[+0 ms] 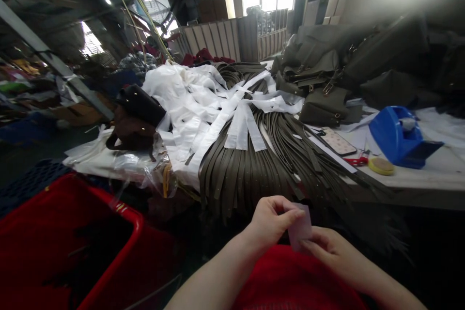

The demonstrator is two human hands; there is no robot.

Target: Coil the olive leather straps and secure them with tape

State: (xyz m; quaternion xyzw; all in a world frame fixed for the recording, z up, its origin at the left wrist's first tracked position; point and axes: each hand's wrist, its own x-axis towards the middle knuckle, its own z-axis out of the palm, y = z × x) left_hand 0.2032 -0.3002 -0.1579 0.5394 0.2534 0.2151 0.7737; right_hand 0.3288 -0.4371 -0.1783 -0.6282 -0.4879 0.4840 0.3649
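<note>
Between my two hands is a small, pale, flat piece (300, 229), like paper or thin plastic sheet. My left hand (273, 219) pinches its upper edge between thumb and fingers. Lower down, my right hand (323, 244) grips the opposite corner. Just beyond them, a thick bundle of dark olive straps (243, 177) hangs over the table's front edge, dotted with small holes. White strips (238, 128) of thin sheet lie across the straps, and a large heap of white material (185, 92) sits to their left.
A blue tape dispenser (394, 138), a yellow round tape roll (381, 165), red-handled scissors (358, 161) and a patterned phone case (338, 141) lie on the right. Dark olive bags (323, 104) are piled behind. A red bin (134, 218) stands at lower left, below a dark bag (140, 106).
</note>
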